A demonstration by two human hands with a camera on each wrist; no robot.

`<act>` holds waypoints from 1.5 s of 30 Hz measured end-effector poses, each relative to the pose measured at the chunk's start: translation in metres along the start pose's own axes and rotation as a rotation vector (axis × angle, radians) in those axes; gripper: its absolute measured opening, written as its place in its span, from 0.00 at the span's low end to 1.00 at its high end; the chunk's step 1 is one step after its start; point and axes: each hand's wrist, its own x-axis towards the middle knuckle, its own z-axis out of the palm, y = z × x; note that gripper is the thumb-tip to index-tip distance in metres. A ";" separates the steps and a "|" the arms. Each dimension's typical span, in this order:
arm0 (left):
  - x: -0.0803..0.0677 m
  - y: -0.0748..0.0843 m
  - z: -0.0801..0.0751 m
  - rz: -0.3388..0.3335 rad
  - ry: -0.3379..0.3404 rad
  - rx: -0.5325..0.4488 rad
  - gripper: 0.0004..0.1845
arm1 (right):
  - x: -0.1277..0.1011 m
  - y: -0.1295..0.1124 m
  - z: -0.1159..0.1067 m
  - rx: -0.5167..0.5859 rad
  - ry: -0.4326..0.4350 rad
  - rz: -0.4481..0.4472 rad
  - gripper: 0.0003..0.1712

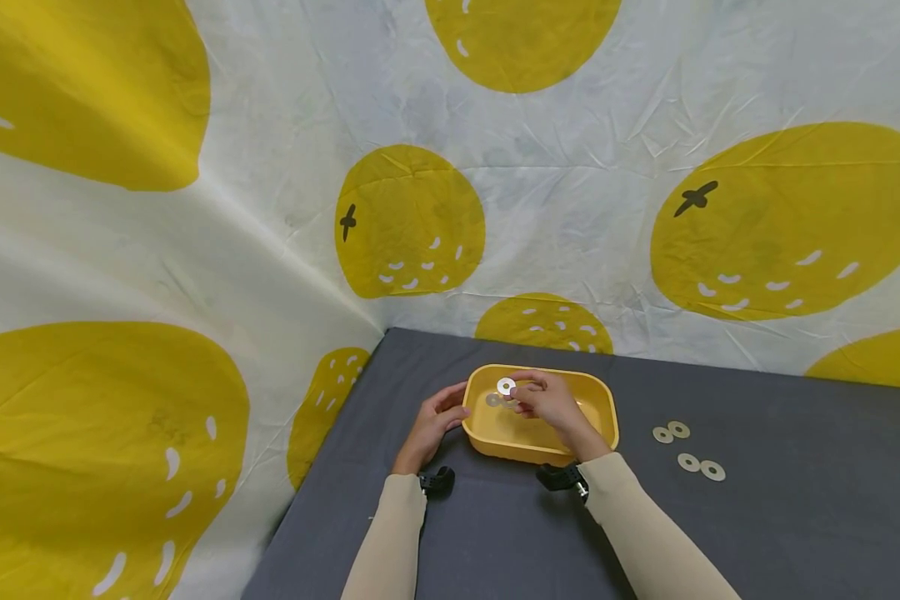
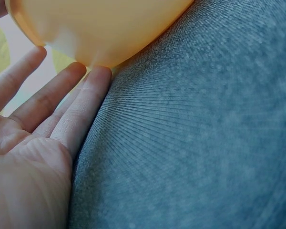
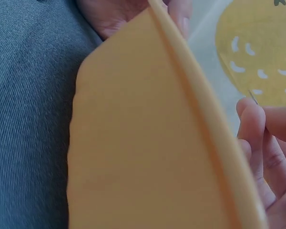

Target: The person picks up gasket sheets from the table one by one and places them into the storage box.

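Note:
A yellow plastic basin (image 1: 540,454) sits on the dark grey cloth. At its left end my left hand (image 1: 429,427) rests with fairly straight fingers (image 2: 83,114), the fingertips right at the outer wall and the thumb near the rim. Over the inside of the basin, my right hand (image 1: 547,404) pinches a flat metal washer (image 1: 506,386) between thumb and fingertips. In the right wrist view only the thin edge of that washer (image 3: 253,97) shows. Below it, on the basin floor, lie more washers (image 1: 493,400), partly hidden by the right hand.
Right of the basin, two pairs of washers lie on the cloth, the farther pair (image 1: 663,435) and the nearer pair (image 1: 712,471). A white curtain (image 1: 570,217) with yellow fruit prints hangs behind and along the left of the table. Black bands circle both wrists.

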 end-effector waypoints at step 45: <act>-0.001 -0.001 0.001 0.001 0.013 0.009 0.29 | 0.026 0.024 0.031 -0.242 0.021 0.166 0.13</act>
